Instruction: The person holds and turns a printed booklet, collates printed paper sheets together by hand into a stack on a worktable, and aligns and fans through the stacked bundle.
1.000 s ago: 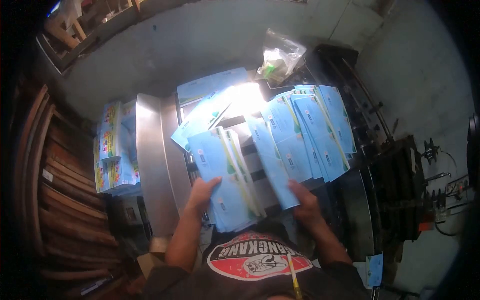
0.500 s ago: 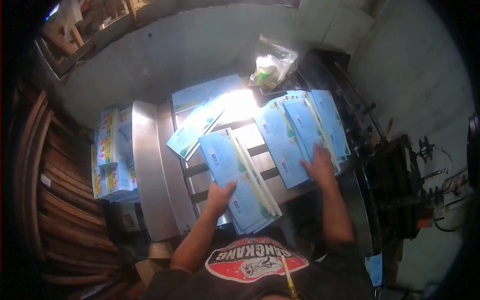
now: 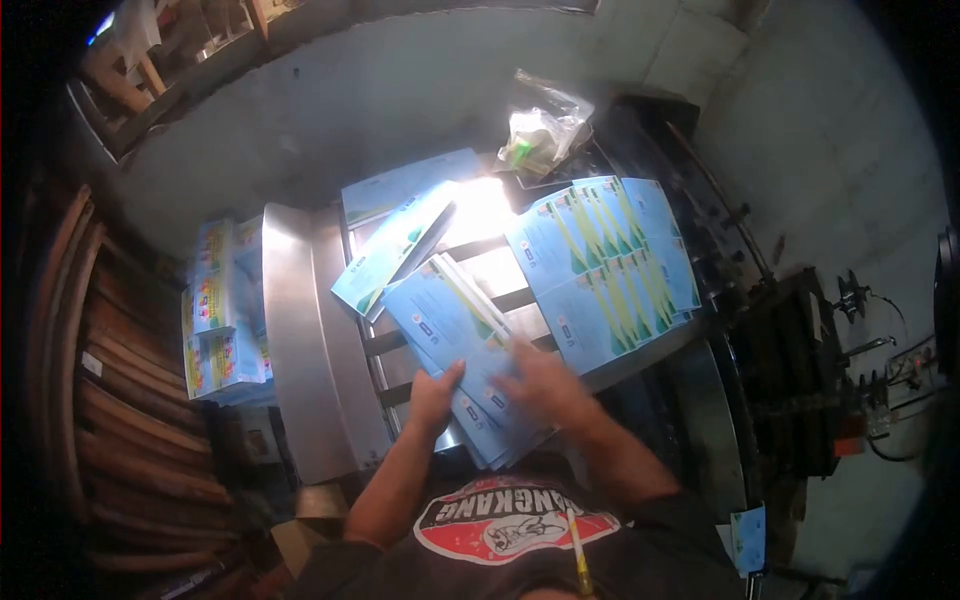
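My left hand (image 3: 433,398) grips the near left edge of a stack of blue printed sheets (image 3: 425,310), thumb on top and fingers underneath. The sheets are slightly staggered, with white and green edges along their right side. Over the right part of this stack is my right hand (image 3: 548,388), smeared by motion, so its fingers are unclear. To the right lies a fanned row of the same blue sheets (image 3: 565,290), overlapping so that several green-and-yellow edges show.
More blue sheets (image 3: 390,250) lie at an angle behind the held stack, on a metal table with dark bars (image 3: 390,342). A clear plastic bag (image 3: 545,125) sits at the back. Printed stacks (image 3: 225,360) stand left of a metal panel (image 3: 300,350). Dark machinery (image 3: 790,360) is at right.
My right hand has moved left from the fanned sheets to the stack in my left hand. The right-hand sheets now lie in an even fan. The held stack has turned slightly.
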The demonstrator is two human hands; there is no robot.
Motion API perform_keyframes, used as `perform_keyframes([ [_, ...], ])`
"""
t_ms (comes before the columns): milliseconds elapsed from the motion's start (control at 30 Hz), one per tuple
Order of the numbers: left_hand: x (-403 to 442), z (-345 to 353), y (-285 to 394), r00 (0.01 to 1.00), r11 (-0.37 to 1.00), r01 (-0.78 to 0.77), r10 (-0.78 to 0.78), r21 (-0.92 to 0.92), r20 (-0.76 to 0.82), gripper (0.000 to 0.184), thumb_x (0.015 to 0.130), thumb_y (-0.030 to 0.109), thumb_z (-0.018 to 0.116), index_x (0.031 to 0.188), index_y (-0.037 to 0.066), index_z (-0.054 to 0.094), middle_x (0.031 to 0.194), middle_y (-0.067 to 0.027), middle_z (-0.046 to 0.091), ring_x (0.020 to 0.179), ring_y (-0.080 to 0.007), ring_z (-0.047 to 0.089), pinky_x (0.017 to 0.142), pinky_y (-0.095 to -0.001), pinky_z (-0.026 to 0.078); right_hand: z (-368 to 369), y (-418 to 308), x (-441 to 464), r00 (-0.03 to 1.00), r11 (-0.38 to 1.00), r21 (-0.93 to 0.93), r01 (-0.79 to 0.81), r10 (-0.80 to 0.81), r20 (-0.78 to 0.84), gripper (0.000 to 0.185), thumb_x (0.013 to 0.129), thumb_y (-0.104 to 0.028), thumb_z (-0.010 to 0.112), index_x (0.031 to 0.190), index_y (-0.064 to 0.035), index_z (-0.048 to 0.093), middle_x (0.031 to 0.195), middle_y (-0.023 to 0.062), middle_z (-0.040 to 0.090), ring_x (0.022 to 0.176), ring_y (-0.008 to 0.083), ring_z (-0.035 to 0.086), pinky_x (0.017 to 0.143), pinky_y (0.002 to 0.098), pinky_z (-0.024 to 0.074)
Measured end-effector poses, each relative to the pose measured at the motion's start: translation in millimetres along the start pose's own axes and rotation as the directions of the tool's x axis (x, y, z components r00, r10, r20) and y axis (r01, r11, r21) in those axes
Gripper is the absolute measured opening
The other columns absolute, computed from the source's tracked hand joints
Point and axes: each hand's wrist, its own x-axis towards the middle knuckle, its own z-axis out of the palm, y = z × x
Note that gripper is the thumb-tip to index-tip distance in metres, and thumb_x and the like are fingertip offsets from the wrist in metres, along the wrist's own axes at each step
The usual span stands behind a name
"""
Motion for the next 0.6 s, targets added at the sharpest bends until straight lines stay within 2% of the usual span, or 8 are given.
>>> perform_keyframes([
  [33, 0.1, -3.8, 0.9, 1.0, 0.998, 0.0, 0.0, 0.067, -0.009, 0.037, 0.087, 0.02, 0.071, 0.109, -0.009, 0.063, 0.098, -0.0134, 0.069, 0.084, -0.0188, 0.066, 0.074, -0.0315, 0.053, 1.2, 25.8, 11.2, 0.945, 0.959, -0.282, 0.03, -0.119, -0.305, 0.066, 0.085, -0.027, 0.065, 0.137, 0.0071, 0.042, 0.139, 0.0292, 0.047, 0.124, 0.0429, 0.05, 0.098, 0.0509, 0.0453],
  [67, 1.0, -6.6, 1.1, 1.0, 0.991, 0.0, 0.002, 0.132, -0.015, 0.036, 0.087, 0.02, 0.071, 0.107, -0.009, 0.064, 0.096, -0.0133, 0.069, 0.083, -0.0186, 0.067, 0.074, -0.0313, 0.054, 5.7, 57.5, 27.3, 0.788, 0.843, -0.537, -0.038, -0.305, -0.534, 0.07, 0.082, -0.028, 0.069, 0.136, 0.0066, 0.042, 0.139, 0.0289, 0.046, 0.123, 0.042, 0.049, 0.1, 0.0518, 0.0434],
  [300, -3.9, -9.1, 11.8, 0.998, 0.992, 0.055, -0.054, 0.117, -0.013, 0.033, 0.087, 0.019, 0.07, 0.102, -0.01, 0.065, 0.093, -0.0142, 0.069, 0.081, -0.0195, 0.067, 0.074, -0.0335, 0.054, 23.7, 110.8, 73.4, 0.865, 0.71, -0.674, -0.206, -0.189, -0.464, 0.077, 0.079, -0.025, 0.067, 0.143, 0.0037, 0.034, 0.147, 0.0263, 0.036, 0.133, 0.0421, 0.039, 0.109, 0.0497, 0.0355],
  [367, -5.4, -5.3, 9.2, 0.997, 0.968, -0.056, 0.065, 0.246, -0.033, 0.033, 0.087, 0.016, 0.069, 0.108, -0.009, 0.062, 0.096, -0.0155, 0.068, 0.084, -0.0203, 0.066, 0.076, -0.0344, 0.053, 8.3, 97.5, 64.9, 0.902, 0.815, -0.58, 0.002, -0.251, -0.35, 0.076, 0.08, -0.021, 0.064, 0.146, 0.0013, 0.032, 0.15, 0.0263, 0.033, 0.138, 0.0433, 0.031, 0.109, 0.0546, 0.0331],
  [400, -7.3, -3.5, 10.3, 0.997, 0.968, -0.057, 0.066, 0.244, -0.03, 0.033, 0.087, 0.016, 0.069, 0.108, -0.009, 0.062, 0.096, -0.0155, 0.068, 0.084, -0.0203, 0.066, 0.076, -0.0344, 0.053, 0.9, 87.5, 56.8, 0.902, 0.814, -0.581, 0.0, -0.251, -0.352, 0.076, 0.08, -0.021, 0.064, 0.146, 0.0013, 0.032, 0.15, 0.0263, 0.033, 0.138, 0.0433, 0.031, 0.109, 0.0546, 0.0331],
  [467, -11.2, 1.1, 15.7, 0.981, 0.959, -0.189, 0.192, 0.212, 0.008, 0.046, 0.086, 0.012, 0.068, 0.124, -0.007, 0.051, 0.111, -0.0196, 0.064, 0.094, -0.0217, 0.065, 0.082, -0.0345, 0.053, -17.3, 60.9, 39.0, 0.936, 0.729, -0.679, -0.092, -0.17, -0.309, 0.071, 0.083, -0.016, 0.059, 0.146, -0.0014, 0.031, 0.151, 0.0273, 0.028, 0.141, 0.0435, 0.027, 0.107, 0.062, 0.0323],
  [567, -10.0, 3.1, 20.7, 0.977, 0.963, -0.21, 0.212, 0.172, 0.006, 0.073, 0.084, 0.007, 0.069, 0.143, -0.004, 0.028, 0.125, -0.0226, 0.055, 0.104, -0.0263, 0.061, 0.09, -0.0352, 0.05, -21.2, 66.5, 53.4, 0.937, 0.714, -0.665, -0.218, -0.038, -0.347, 0.069, 0.089, -0.016, 0.058, 0.15, -0.0043, 0.027, 0.156, 0.0266, 0.022, 0.142, 0.0439, 0.027, 0.101, 0.0644, 0.0389],
  [600, -10.5, 3.5, 20.7, 0.977, 0.962, -0.212, 0.214, 0.171, 0.006, 0.073, 0.084, 0.007, 0.069, 0.143, -0.004, 0.028, 0.125, -0.0226, 0.055, 0.104, -0.0263, 0.061, 0.09, -0.0352, 0.05, -17.8, 67.2, 57.5, 0.937, 0.713, -0.666, -0.217, -0.041, -0.348, 0.069, 0.089, -0.016, 0.058, 0.15, -0.0043, 0.027, 0.156, 0.0266, 0.022, 0.142, 0.0439, 0.027, 0.101, 0.0644, 0.0389],
])
